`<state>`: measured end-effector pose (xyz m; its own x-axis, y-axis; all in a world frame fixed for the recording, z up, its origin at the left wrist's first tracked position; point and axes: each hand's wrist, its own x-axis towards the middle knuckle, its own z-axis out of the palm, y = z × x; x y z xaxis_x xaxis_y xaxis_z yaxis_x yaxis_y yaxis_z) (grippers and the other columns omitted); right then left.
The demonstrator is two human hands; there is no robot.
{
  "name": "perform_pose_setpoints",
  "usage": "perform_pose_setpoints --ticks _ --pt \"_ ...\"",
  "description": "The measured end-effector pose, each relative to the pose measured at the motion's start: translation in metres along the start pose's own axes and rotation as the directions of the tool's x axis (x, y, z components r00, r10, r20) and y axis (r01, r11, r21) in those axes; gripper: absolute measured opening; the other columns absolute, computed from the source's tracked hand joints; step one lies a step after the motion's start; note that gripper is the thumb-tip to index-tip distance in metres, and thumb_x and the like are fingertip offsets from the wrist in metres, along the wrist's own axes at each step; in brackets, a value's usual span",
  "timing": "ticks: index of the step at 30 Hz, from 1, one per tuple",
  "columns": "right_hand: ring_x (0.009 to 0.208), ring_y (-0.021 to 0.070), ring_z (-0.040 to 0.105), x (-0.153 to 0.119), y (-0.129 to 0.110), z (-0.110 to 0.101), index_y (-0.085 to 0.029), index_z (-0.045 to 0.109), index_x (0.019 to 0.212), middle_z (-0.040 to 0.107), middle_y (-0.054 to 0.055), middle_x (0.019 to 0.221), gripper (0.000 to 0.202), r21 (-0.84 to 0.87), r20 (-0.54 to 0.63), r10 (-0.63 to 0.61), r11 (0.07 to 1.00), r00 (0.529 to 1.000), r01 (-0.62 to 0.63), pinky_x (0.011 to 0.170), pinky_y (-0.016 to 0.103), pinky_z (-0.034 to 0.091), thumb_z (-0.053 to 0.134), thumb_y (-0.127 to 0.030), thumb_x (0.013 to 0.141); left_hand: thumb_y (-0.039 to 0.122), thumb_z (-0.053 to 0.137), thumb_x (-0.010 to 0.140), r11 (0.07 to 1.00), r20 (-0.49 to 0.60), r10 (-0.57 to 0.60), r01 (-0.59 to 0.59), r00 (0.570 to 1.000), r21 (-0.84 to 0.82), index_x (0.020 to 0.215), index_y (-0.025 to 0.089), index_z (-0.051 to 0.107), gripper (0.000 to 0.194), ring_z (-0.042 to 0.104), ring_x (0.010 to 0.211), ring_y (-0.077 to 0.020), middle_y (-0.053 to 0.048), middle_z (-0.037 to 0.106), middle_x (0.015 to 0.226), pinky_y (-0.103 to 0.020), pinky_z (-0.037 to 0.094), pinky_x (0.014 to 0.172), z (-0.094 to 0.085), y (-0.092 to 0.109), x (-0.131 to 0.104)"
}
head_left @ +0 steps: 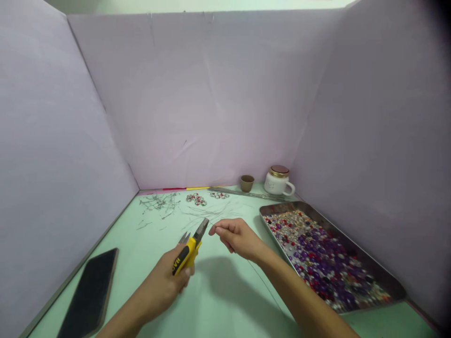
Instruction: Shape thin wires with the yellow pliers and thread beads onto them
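Observation:
My left hand [162, 280] is wrapped round yellow-and-black pliers [189, 252], whose dark jaws point up and to the right. Two thin pointed metal tips [184, 238] stick up beside the pliers from the same hand; the rest of that tool is hidden. Just right of the jaws, my right hand [240, 238] pinches thumb against forefinger. A thin wire [267, 285] runs from under this hand down toward the lower right, and its pinched end is too fine to make out. The pliers and the right fingertips are a small gap apart.
A metal tray [382, 277] of mixed beads lies at right. Farther back are a lidded white mug [275, 184], a small brown cup [247, 184], beaded pieces [196, 199], cut wires [158, 202] and long rods [253, 193]. A phone [89, 291] lies left; pale walls enclose the table.

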<state>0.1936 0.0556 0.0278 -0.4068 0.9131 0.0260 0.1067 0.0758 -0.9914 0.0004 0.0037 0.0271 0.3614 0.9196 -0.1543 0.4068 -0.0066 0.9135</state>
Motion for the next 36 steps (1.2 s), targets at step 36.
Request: perform_pose_setpoints --ticks 36 --pt "0.044 0.0066 0.029 0.003 0.015 -0.007 -0.016 0.062 0.088 0.034 -0.005 0.049 0.028 -0.235 0.044 -0.178 0.955 0.983 0.183 0.044 0.019 0.025 0.041 -0.033 0.083 0.032 0.057 0.071 0.8 0.404 0.06 0.198 0.913 -0.566 0.1 0.017 0.043 0.036 0.048 0.056 -0.01 -0.002 0.049 0.075 -0.024 0.04 0.049 -0.002 -0.006 -0.004"
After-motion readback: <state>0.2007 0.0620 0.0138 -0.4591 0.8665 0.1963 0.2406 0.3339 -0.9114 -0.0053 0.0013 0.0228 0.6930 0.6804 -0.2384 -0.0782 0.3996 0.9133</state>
